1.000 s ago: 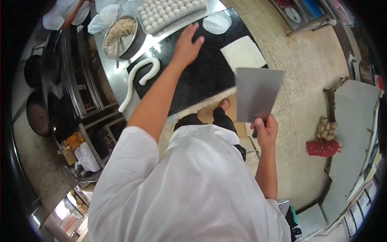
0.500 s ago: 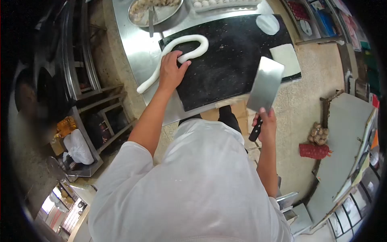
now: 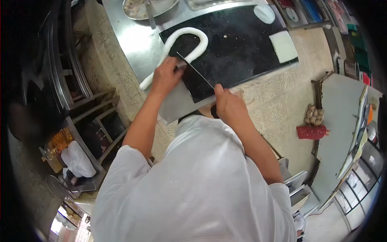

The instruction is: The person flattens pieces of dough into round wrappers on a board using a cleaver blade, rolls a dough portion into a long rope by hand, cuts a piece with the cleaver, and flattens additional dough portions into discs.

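Observation:
A long white dough rope (image 3: 200,40) bends in a loop over the left end of the black board (image 3: 234,52), and its tail runs off onto the metal table. My left hand (image 3: 166,76) lies over the rope with curled fingers, closed around it near its short end; the fingertips are partly blurred. In my right hand (image 3: 231,105) is a cleaver (image 3: 196,71), seen nearly edge-on. Its blade slants across the board, the tip beside the rope's short end and close to my left fingers. Whether the blade touches the dough cannot be made out.
A metal bowl (image 3: 139,17) of pale filling with a utensil stands at the table's far left. On the board's right lie a round white piece (image 3: 264,14) and a white square (image 3: 283,47). A red net bag (image 3: 311,132) sits by the right-hand cabinet.
My right hand has swung the cleaver left and forward, from beside the board to the dough's short end. My left hand has shifted slightly down and left, and the view has moved a little.

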### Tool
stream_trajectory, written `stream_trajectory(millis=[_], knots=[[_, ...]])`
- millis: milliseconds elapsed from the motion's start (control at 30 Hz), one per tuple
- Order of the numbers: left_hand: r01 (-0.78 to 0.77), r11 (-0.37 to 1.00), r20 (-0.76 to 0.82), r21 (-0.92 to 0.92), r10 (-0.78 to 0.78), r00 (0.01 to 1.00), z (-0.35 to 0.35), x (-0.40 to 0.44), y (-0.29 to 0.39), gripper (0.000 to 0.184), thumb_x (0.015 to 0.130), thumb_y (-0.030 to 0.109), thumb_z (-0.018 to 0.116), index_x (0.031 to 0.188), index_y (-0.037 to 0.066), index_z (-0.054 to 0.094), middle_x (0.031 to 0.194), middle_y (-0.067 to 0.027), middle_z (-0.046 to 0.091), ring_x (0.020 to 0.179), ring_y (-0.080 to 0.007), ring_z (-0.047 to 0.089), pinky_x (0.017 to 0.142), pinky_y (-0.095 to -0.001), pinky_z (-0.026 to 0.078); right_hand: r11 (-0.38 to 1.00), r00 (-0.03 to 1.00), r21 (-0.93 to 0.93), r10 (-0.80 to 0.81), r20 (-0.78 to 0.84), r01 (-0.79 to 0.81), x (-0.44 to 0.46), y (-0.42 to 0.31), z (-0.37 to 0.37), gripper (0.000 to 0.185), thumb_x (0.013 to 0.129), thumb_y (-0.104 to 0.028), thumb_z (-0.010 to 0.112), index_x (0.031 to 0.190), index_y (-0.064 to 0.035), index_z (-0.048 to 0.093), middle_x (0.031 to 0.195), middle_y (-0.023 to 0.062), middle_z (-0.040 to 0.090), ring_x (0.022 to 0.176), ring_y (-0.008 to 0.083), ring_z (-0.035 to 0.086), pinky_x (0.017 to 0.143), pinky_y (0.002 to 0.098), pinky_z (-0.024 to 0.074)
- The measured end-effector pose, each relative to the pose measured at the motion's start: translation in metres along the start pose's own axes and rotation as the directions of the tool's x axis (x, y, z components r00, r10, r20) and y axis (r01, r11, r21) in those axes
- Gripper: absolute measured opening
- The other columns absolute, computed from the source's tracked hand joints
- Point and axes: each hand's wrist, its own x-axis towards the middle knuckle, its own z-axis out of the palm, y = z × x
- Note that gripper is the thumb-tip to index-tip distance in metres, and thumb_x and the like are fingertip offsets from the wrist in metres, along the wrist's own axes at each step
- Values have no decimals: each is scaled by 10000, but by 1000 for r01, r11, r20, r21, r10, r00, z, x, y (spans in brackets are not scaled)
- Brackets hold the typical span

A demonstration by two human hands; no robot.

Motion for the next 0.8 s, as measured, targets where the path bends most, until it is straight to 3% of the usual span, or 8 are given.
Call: stream_trajectory(millis=[133,200,267,333,533,600,667,800], knots=[[-37,984,68,176,25,997,-12,2,-14,165,933,203,682,953,39,689,844,-155,610,731,-380,603,690,-457,516,995,996,46,85,26,-86,-52,50,13,297,974,-138,520,1247,-21,530,957,269,693,844,439,700,741,521,553],[-37,980,129,197,12,992,-4,-1,30,209,950,245,662,905,47,712,783,-129,592,758,-352,597,717,-475,503,879,977,437,214,-7,-190,-96,89,17,329,941,-136,610,1241,-4,582,958,270,712,874,441,697,742,496,543],[-450,808,721,379,46,691,25,2,55,266,977,339,633,1095,123,732,1037,-131,666,1068,-349,613,920,-524,486,806,946,540,320,-52,-243,-122,105,1,259,937,-168,673,1113,16,626,943,265,717,876,420,708,724,465,537],[-569,735,625,370,257,738,69,-13,52,372,991,434,580,1238,172,673,1273,-142,566,1261,-369,481,1045,-582,359,727,894,636,430,-126,-260,-143,123,-13,243,977,-204,660,1062,23,642,854,200,720,794,307,723,689,387,534],[-667,661,651,344,344,677,132,35,74,714,966,680,446,1581,322,376,1688,-110,213,1562,-384,125,1207,-682,43,511,643,815,533,-549,272,-71,187,-71,302,1045,-275,570,992,18,621,757,44,619,626,113,593,582,279,479],[-686,657,678,313,351,646,136,47,86,695,979,656,452,1581,317,378,1686,-109,217,1558,-396,133,1215,-670,41,424,582,858,633,-510,290,2,220,-58,302,1051,-285,554,966,0,610,738,45,602,593,121,574,543,289,459],[-709,627,692,322,355,628,140,49,89,692,985,645,455,1587,316,368,1691,-113,209,1559,-386,146,1234,-631,45,-12,724,1000,690,8,1,49,250,-38,298,1051,-297,555,929,-29,599,736,58,606,556,152,567,531,316,456],[-664,685,690,300,325,647,146,57,83,712,979,643,486,1595,311,353,1701,-85,201,1566,-350,162,1253,-574,67,-50,721,993,684,111,-105,27,230,-33,293,1028,-322,605,870,-85,535,743,48,591,581,120,562,548,297,472]])
